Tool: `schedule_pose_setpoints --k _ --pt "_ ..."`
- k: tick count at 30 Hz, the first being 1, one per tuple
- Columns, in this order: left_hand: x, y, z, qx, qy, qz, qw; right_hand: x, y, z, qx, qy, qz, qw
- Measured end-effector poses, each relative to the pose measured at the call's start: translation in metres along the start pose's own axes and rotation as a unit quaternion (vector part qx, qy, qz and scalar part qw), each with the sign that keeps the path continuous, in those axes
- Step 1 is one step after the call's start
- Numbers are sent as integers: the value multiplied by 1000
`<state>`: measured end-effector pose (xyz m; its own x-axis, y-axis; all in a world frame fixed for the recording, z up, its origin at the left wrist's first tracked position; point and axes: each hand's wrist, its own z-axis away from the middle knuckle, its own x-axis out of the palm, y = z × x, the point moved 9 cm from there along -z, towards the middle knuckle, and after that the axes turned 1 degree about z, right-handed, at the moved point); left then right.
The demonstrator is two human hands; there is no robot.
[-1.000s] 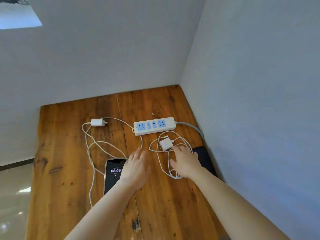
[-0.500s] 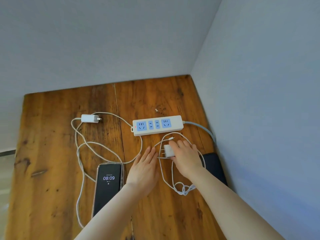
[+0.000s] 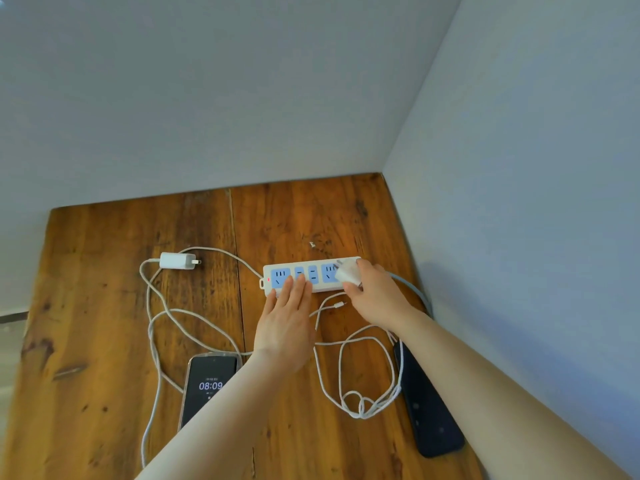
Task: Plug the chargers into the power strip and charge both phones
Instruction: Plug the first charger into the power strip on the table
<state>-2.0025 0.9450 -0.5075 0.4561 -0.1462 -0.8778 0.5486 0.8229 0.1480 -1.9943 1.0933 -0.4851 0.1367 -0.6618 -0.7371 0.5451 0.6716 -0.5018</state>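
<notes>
**Charger held over the strip's right socket**

The left hand (image 3: 285, 327) lies flat, fingers released, bracing the light, slide-prone power strip (image 3: 304, 276). Beside it, the right hand (image 3: 375, 299) pinches the small rigid charger (image 3: 348, 271) by its sides, prongs toward the right socket.

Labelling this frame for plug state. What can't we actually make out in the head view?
- Charger in the right hand: motion-blurred, so whether its prongs are seated in the power strip cannot be told.
- Lit phone: the left forearm covers its lower right part, hiding any port.
- Dark phone: screen off, and its far end lies under the right forearm.
- Left cable: its phone-side end is hidden behind the left forearm.
</notes>
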Motion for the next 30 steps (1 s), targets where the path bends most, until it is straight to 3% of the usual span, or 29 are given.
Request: schedule_pose_setpoints --k 15,30 --pt "-8 -4 -7 0 -11 60 998 -16 -21 -28 26 -64 76 995" --pt "-8 -7 -7 12 -11 87 996 -20 -55 -49 31 -47 149 987"
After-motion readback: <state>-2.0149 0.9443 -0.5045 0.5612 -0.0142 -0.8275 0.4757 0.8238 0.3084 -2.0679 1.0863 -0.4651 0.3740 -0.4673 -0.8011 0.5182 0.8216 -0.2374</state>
